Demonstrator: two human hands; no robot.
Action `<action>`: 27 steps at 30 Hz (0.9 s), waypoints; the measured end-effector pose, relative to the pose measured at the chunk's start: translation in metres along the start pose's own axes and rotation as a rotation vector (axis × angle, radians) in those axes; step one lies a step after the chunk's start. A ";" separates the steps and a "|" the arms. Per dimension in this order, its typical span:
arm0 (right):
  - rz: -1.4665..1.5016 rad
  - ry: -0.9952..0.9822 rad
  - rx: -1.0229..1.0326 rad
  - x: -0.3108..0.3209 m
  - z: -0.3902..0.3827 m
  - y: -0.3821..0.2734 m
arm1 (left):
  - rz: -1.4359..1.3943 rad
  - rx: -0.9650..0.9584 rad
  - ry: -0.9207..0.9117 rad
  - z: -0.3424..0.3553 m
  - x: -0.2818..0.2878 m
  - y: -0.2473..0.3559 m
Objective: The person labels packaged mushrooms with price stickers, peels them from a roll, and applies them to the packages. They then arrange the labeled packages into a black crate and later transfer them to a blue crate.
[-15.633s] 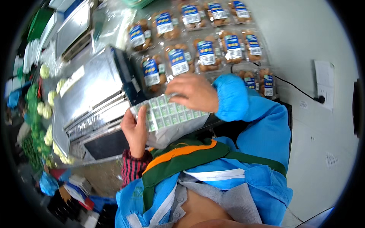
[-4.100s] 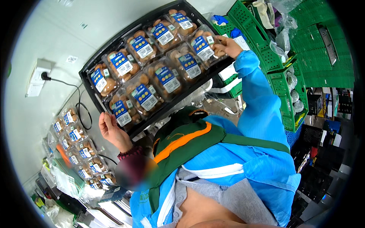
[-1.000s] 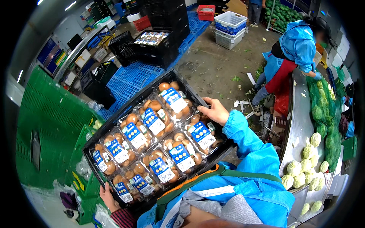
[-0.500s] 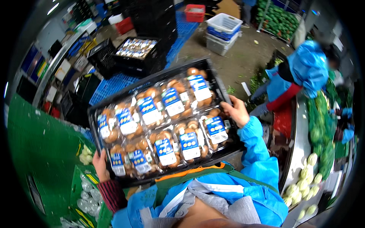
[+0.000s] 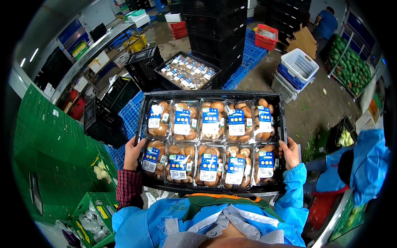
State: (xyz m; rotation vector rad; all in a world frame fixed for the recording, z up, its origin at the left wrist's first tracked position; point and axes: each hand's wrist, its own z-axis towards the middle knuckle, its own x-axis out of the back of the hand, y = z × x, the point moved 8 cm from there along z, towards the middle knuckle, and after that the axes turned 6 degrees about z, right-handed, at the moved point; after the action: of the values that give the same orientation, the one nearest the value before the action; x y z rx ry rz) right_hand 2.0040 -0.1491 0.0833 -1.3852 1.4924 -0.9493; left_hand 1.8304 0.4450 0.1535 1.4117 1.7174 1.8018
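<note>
A stack of green crates (image 5: 49, 165) filled the left side of the view, the largest thing there, with a green crate of bagged produce (image 5: 89, 217) at its foot. Ahead stood a tall stack of black crates (image 5: 215, 33) on blue pallets (image 5: 248, 53), and before it a second black crate of packed mushrooms (image 5: 187, 71) sat open on top. A white basket (image 5: 298, 66) and a red crate (image 5: 266, 35) lay farther off on the wet floor, with a heap of green vegetables (image 5: 351, 68) at the far right. Another person in a blue jacket (image 5: 366, 165) bent over at the right edge, well apart from the carrier.

In the middle, held level in front of the chest, was a black tray (image 5: 211, 96). It carried ten clear packs of brown mushrooms (image 5: 211, 144) in two rows of five, each with a blue and white label, packed side by side and touching.

The left hand (image 5: 133, 153) gripped the tray's left edge near the front corner, fingers curled under the rim and thumb against the side; a red checked cuff showed below it. The right hand (image 5: 290, 153) gripped the right edge at about the same height, fingers closed round the rim, a blue sleeve behind it.
</note>
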 end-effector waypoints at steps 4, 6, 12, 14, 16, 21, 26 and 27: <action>0.005 -0.013 -0.045 -0.033 0.097 -0.009 | -0.012 0.040 0.020 0.088 -0.029 0.015; 0.001 0.000 -0.070 -0.052 0.130 0.000 | -0.008 0.077 0.010 0.126 -0.037 0.008; 0.000 0.069 -0.123 -0.132 0.259 0.001 | -0.099 0.189 0.009 0.310 -0.065 -0.021; 0.001 0.096 -0.134 -0.161 0.309 -0.007 | -0.086 0.205 -0.001 0.394 -0.079 -0.020; 0.000 0.164 -0.156 -0.186 0.351 -0.004 | -0.037 0.198 -0.006 0.475 -0.089 -0.010; 0.206 0.333 -0.264 -0.276 0.414 0.023 | 0.142 0.056 -0.090 0.677 -0.098 -0.006; 0.378 0.406 -0.320 -0.382 0.459 0.042 | 0.429 -0.024 -0.088 0.850 -0.099 -0.012; 0.409 0.415 -0.307 -0.398 0.471 0.048 | 0.505 -0.022 -0.056 0.879 -0.100 -0.006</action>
State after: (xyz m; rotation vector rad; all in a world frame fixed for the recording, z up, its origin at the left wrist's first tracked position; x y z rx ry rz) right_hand 2.4343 0.2630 -0.0822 -1.0543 2.2093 -0.7950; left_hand 2.5572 0.9028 -0.0570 1.9997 1.3889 1.9817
